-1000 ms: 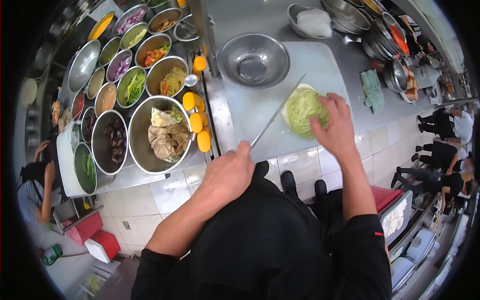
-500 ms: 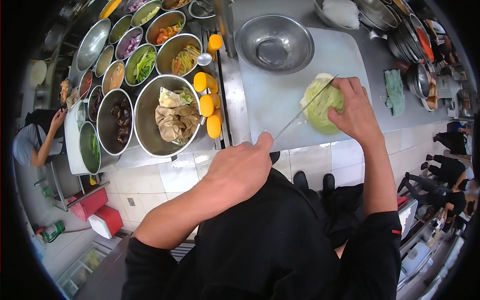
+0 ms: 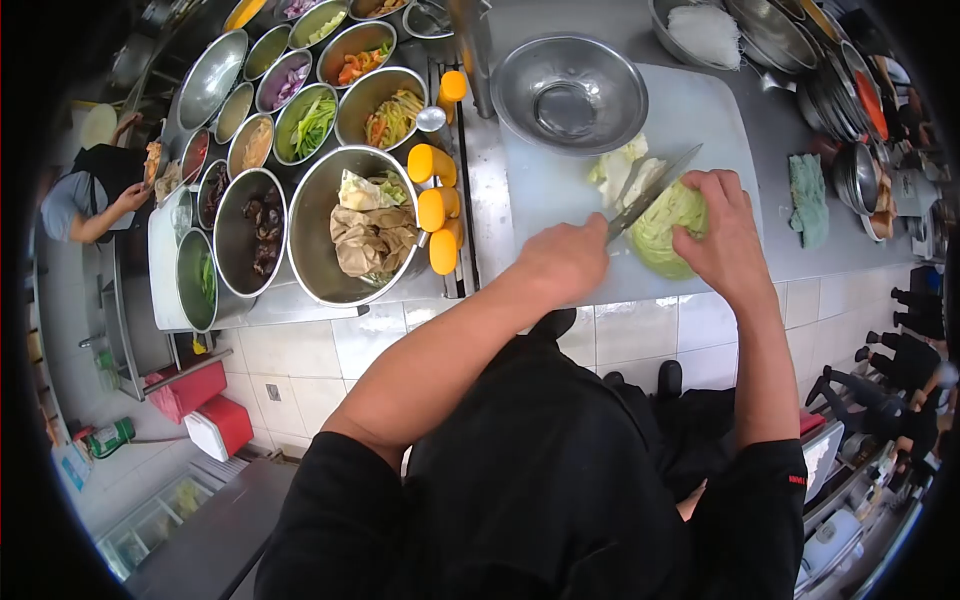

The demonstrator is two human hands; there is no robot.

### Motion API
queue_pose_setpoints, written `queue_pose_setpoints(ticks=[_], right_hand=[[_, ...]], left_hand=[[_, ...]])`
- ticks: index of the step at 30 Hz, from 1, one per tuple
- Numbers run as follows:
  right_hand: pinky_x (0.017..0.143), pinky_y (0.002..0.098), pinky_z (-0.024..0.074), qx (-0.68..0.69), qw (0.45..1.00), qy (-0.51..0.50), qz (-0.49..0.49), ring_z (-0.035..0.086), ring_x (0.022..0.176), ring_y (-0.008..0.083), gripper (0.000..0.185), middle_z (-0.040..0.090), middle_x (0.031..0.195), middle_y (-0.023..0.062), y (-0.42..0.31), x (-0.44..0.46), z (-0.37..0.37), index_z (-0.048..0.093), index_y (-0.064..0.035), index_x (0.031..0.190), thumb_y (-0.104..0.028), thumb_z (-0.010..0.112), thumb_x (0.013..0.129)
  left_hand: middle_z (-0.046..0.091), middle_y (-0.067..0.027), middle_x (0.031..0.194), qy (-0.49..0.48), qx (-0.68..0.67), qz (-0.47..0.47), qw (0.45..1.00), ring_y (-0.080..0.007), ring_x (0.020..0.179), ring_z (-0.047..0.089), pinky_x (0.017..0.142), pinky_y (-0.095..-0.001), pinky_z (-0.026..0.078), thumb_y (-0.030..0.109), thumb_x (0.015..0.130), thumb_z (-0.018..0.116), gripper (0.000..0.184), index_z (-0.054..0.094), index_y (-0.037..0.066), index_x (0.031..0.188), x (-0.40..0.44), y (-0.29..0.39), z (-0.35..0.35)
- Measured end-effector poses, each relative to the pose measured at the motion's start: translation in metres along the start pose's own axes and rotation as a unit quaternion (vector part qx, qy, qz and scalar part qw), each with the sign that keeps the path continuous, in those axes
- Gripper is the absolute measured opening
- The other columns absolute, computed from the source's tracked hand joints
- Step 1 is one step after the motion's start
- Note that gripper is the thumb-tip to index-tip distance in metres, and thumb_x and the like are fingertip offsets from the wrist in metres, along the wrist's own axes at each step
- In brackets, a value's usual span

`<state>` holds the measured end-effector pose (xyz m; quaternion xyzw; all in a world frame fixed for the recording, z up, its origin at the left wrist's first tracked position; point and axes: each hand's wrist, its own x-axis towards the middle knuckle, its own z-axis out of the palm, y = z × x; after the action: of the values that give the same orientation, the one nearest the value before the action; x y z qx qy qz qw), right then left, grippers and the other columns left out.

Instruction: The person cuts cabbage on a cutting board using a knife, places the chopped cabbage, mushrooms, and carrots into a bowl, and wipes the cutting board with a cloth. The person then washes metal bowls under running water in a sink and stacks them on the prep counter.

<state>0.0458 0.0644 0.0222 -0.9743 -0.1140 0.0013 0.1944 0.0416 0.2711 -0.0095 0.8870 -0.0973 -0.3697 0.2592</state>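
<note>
From where I stand, the L hand (image 3: 567, 262) has its fingers closed round the handle of a knife (image 3: 655, 186); the handle itself is hidden in the fist. The blade is btwn a green leafy head (image 3: 664, 240) and some pale pieces (image 3: 619, 172); how deep it sits, I can't tell. The head lies on the white cutting board (image 3: 535, 205), close to its near edge. The R hand (image 3: 722, 232) holds the other side, fingers bent & thumb set wide apart from them. A metal bowl (image 3: 612, 85) is just beyond the pieces.

IMO the head is rather light, firm in the core, but w/ crisp leaves which can tear, & maybe slippery if wet. Best hold is prob. the rounded side away from the blade, fingertips tucked back. The pale pieces look loose & fragile, so better to lift them from below.
</note>
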Motion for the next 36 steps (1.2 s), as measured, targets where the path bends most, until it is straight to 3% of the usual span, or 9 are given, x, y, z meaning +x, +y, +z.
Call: queue_pose_setpoints(ticks=[4, 10, 13, 16, 25, 36], right_hand=[[0.091, 0.0430, 0.0455, 0.047, 0.999, 0.025, 0.011, 0.053, 0.104, 0.0376, 0.048, 0.052, 0.116, 0.0143, 0.003, -0.005, -0.006, 0.052, -0.0054, 0.116, -0.007, 0.070, 0.072], [0.087, 0.0416, 0.0471, 0.028, 0.999, 0.029, 0.010, 0.056, 0.100, 0.0367, 0.043, 0.055, 0.109, 0.0139, 0.012, -0.011, -0.007, 0.052, -0.0046, 0.112, -0.008, 0.068, 0.073], [0.087, 0.0413, 0.0469, 0.031, 0.999, 0.032, 0.007, 0.057, 0.100, 0.0365, 0.039, 0.056, 0.106, 0.0141, 0.012, -0.009, -0.006, 0.053, -0.0044, 0.110, -0.008, 0.067, 0.073], [0.087, 0.0438, 0.0466, 0.046, 0.998, 0.034, 0.003, 0.056, 0.100, 0.0375, 0.039, 0.056, 0.106, 0.0143, 0.015, -0.009, -0.004, 0.055, -0.0053, 0.110, -0.010, 0.067, 0.074], [0.086, 0.0445, 0.0469, 0.079, 0.996, 0.037, -0.004, 0.055, 0.098, 0.0385, 0.038, 0.056, 0.107, 0.0143, 0.023, -0.010, 0.004, 0.056, -0.0057, 0.110, -0.008, 0.067, 0.074], [0.086, 0.0445, 0.0466, 0.072, 0.996, 0.046, -0.026, 0.054, 0.100, 0.0392, 0.042, 0.055, 0.111, 0.0158, 0.025, -0.014, 0.010, 0.055, -0.0050, 0.113, -0.006, 0.068, 0.073]], left_hand=[[0.066, -0.0260, 0.086, 0.028, 0.010, -0.014, 0.999, -0.0441, 0.087, 0.064, 0.079, -0.0536, 0.048, 0.016, 0.094, 0.041, 0.025, 0.045, -0.002, 0.112, -0.029, 0.009, -0.019], [0.062, -0.0245, 0.069, 0.106, 0.066, 0.059, 0.990, -0.0445, 0.071, 0.062, 0.067, -0.0548, 0.047, 0.012, 0.093, 0.044, 0.016, 0.043, -0.002, 0.099, -0.084, 0.019, -0.019], [0.065, -0.0247, 0.074, 0.041, 0.070, 0.037, 0.996, -0.0436, 0.075, 0.065, 0.069, -0.0530, 0.050, 0.005, 0.088, 0.043, 0.019, 0.044, -0.005, 0.104, -0.096, 0.027, -0.023], [0.062, -0.0225, 0.067, 0.080, 0.057, 0.063, 0.993, -0.0447, 0.066, 0.061, 0.062, -0.0559, 0.045, 0.012, 0.093, 0.046, 0.017, 0.042, -0.003, 0.100, -0.100, 0.018, -0.009], [0.064, -0.0248, 0.074, 0.011, 0.044, -0.004, 0.999, -0.0467, 0.075, 0.062, 0.068, -0.0550, 0.047, 0.010, 0.091, 0.046, 0.016, 0.042, -0.002, 0.101, -0.086, 0.025, -0.001], [0.068, -0.0237, 0.087, 0.035, 0.001, 0.016, 0.999, -0.0422, 0.084, 0.066, 0.076, -0.0504, 0.051, 0.009, 0.091, 0.043, 0.024, 0.045, -0.002, 0.112, -0.016, 0.031, 0.034]])
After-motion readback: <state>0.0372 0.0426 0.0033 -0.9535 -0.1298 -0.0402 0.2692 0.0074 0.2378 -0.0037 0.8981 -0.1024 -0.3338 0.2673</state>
